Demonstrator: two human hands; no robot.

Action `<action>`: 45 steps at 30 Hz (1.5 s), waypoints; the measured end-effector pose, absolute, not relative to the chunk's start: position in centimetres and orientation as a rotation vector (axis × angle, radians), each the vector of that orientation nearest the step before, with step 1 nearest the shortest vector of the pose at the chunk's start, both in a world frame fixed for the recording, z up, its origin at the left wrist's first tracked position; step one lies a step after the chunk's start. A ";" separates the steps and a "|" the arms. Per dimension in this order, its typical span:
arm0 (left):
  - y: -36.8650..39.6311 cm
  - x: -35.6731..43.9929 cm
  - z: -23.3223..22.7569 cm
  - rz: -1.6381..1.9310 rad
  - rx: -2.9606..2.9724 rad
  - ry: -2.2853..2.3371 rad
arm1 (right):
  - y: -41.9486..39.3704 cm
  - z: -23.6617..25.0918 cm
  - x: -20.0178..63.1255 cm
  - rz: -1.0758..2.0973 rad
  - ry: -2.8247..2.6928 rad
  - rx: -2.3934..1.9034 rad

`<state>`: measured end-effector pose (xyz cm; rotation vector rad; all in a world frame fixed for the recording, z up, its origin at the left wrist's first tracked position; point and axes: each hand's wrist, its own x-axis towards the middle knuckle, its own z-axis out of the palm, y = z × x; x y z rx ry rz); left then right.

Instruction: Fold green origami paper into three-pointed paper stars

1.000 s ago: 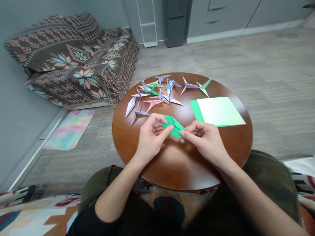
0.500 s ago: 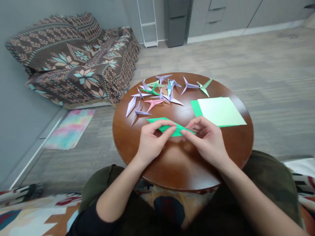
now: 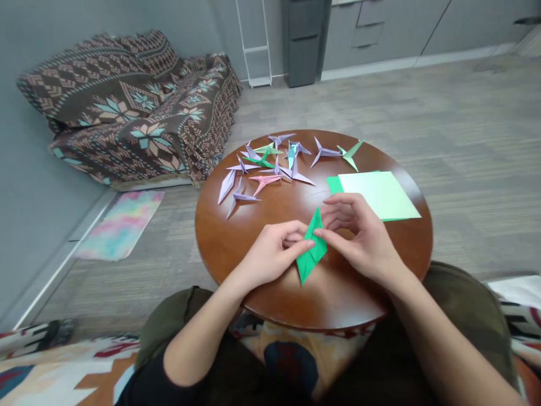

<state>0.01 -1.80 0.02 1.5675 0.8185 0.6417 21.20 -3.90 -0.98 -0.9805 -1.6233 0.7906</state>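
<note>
A folded green origami paper (image 3: 311, 256), shaped like a long diamond, is held above the near half of the round table (image 3: 270, 299). My left hand (image 3: 279, 248) pinches its left side, thumb on the face and fingers behind. On the upper right, my right hand (image 3: 359, 234) has its thumb tip against the paper's face, with the other fingers curled around and partly behind it. The paper stands nearly upright, one point up and the other down toward me. Beyond my right hand lies a stack of square paper sheets (image 3: 382, 194), pale green on top of brighter green.
Several folded paper cranes, among them a pink one (image 3: 265, 181), a light green one (image 3: 350, 155) and a purple one (image 3: 242, 198), lie across the table's far left and back. A patterned sofa (image 3: 143, 113) and a pastel mat (image 3: 122, 225) are to the left.
The green folded paper has turned from lying lengthwise sideways to pointing up and down. My left hand has shifted right and slightly down, bringing both hands closer around the paper.
</note>
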 end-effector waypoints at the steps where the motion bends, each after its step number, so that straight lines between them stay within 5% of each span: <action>1: -1.8 0.3 -0.3 0.676 1.524 0.823 | -3.8 -1.2 21.0 0.762 -1.581 -0.990; 5: -1.7 0.7 -1.0 0.755 1.484 0.863 | -3.7 -1.4 20.8 0.704 -1.603 -1.051; 19: -1.4 -0.6 0.8 0.683 1.709 0.769 | -3.4 -1.1 21.5 1.314 -1.211 -0.955; 26: -0.9 -1.5 1.3 0.678 1.642 0.767 | -3.8 -0.3 22.4 1.441 -1.469 -1.062; 38: -0.1 -1.6 0.8 0.951 1.640 1.005 | -3.9 -0.3 21.0 0.911 -1.324 -1.231; 45: 0.4 -2.3 0.6 0.963 1.694 1.018 | -3.5 -0.6 21.9 1.046 -1.299 -1.100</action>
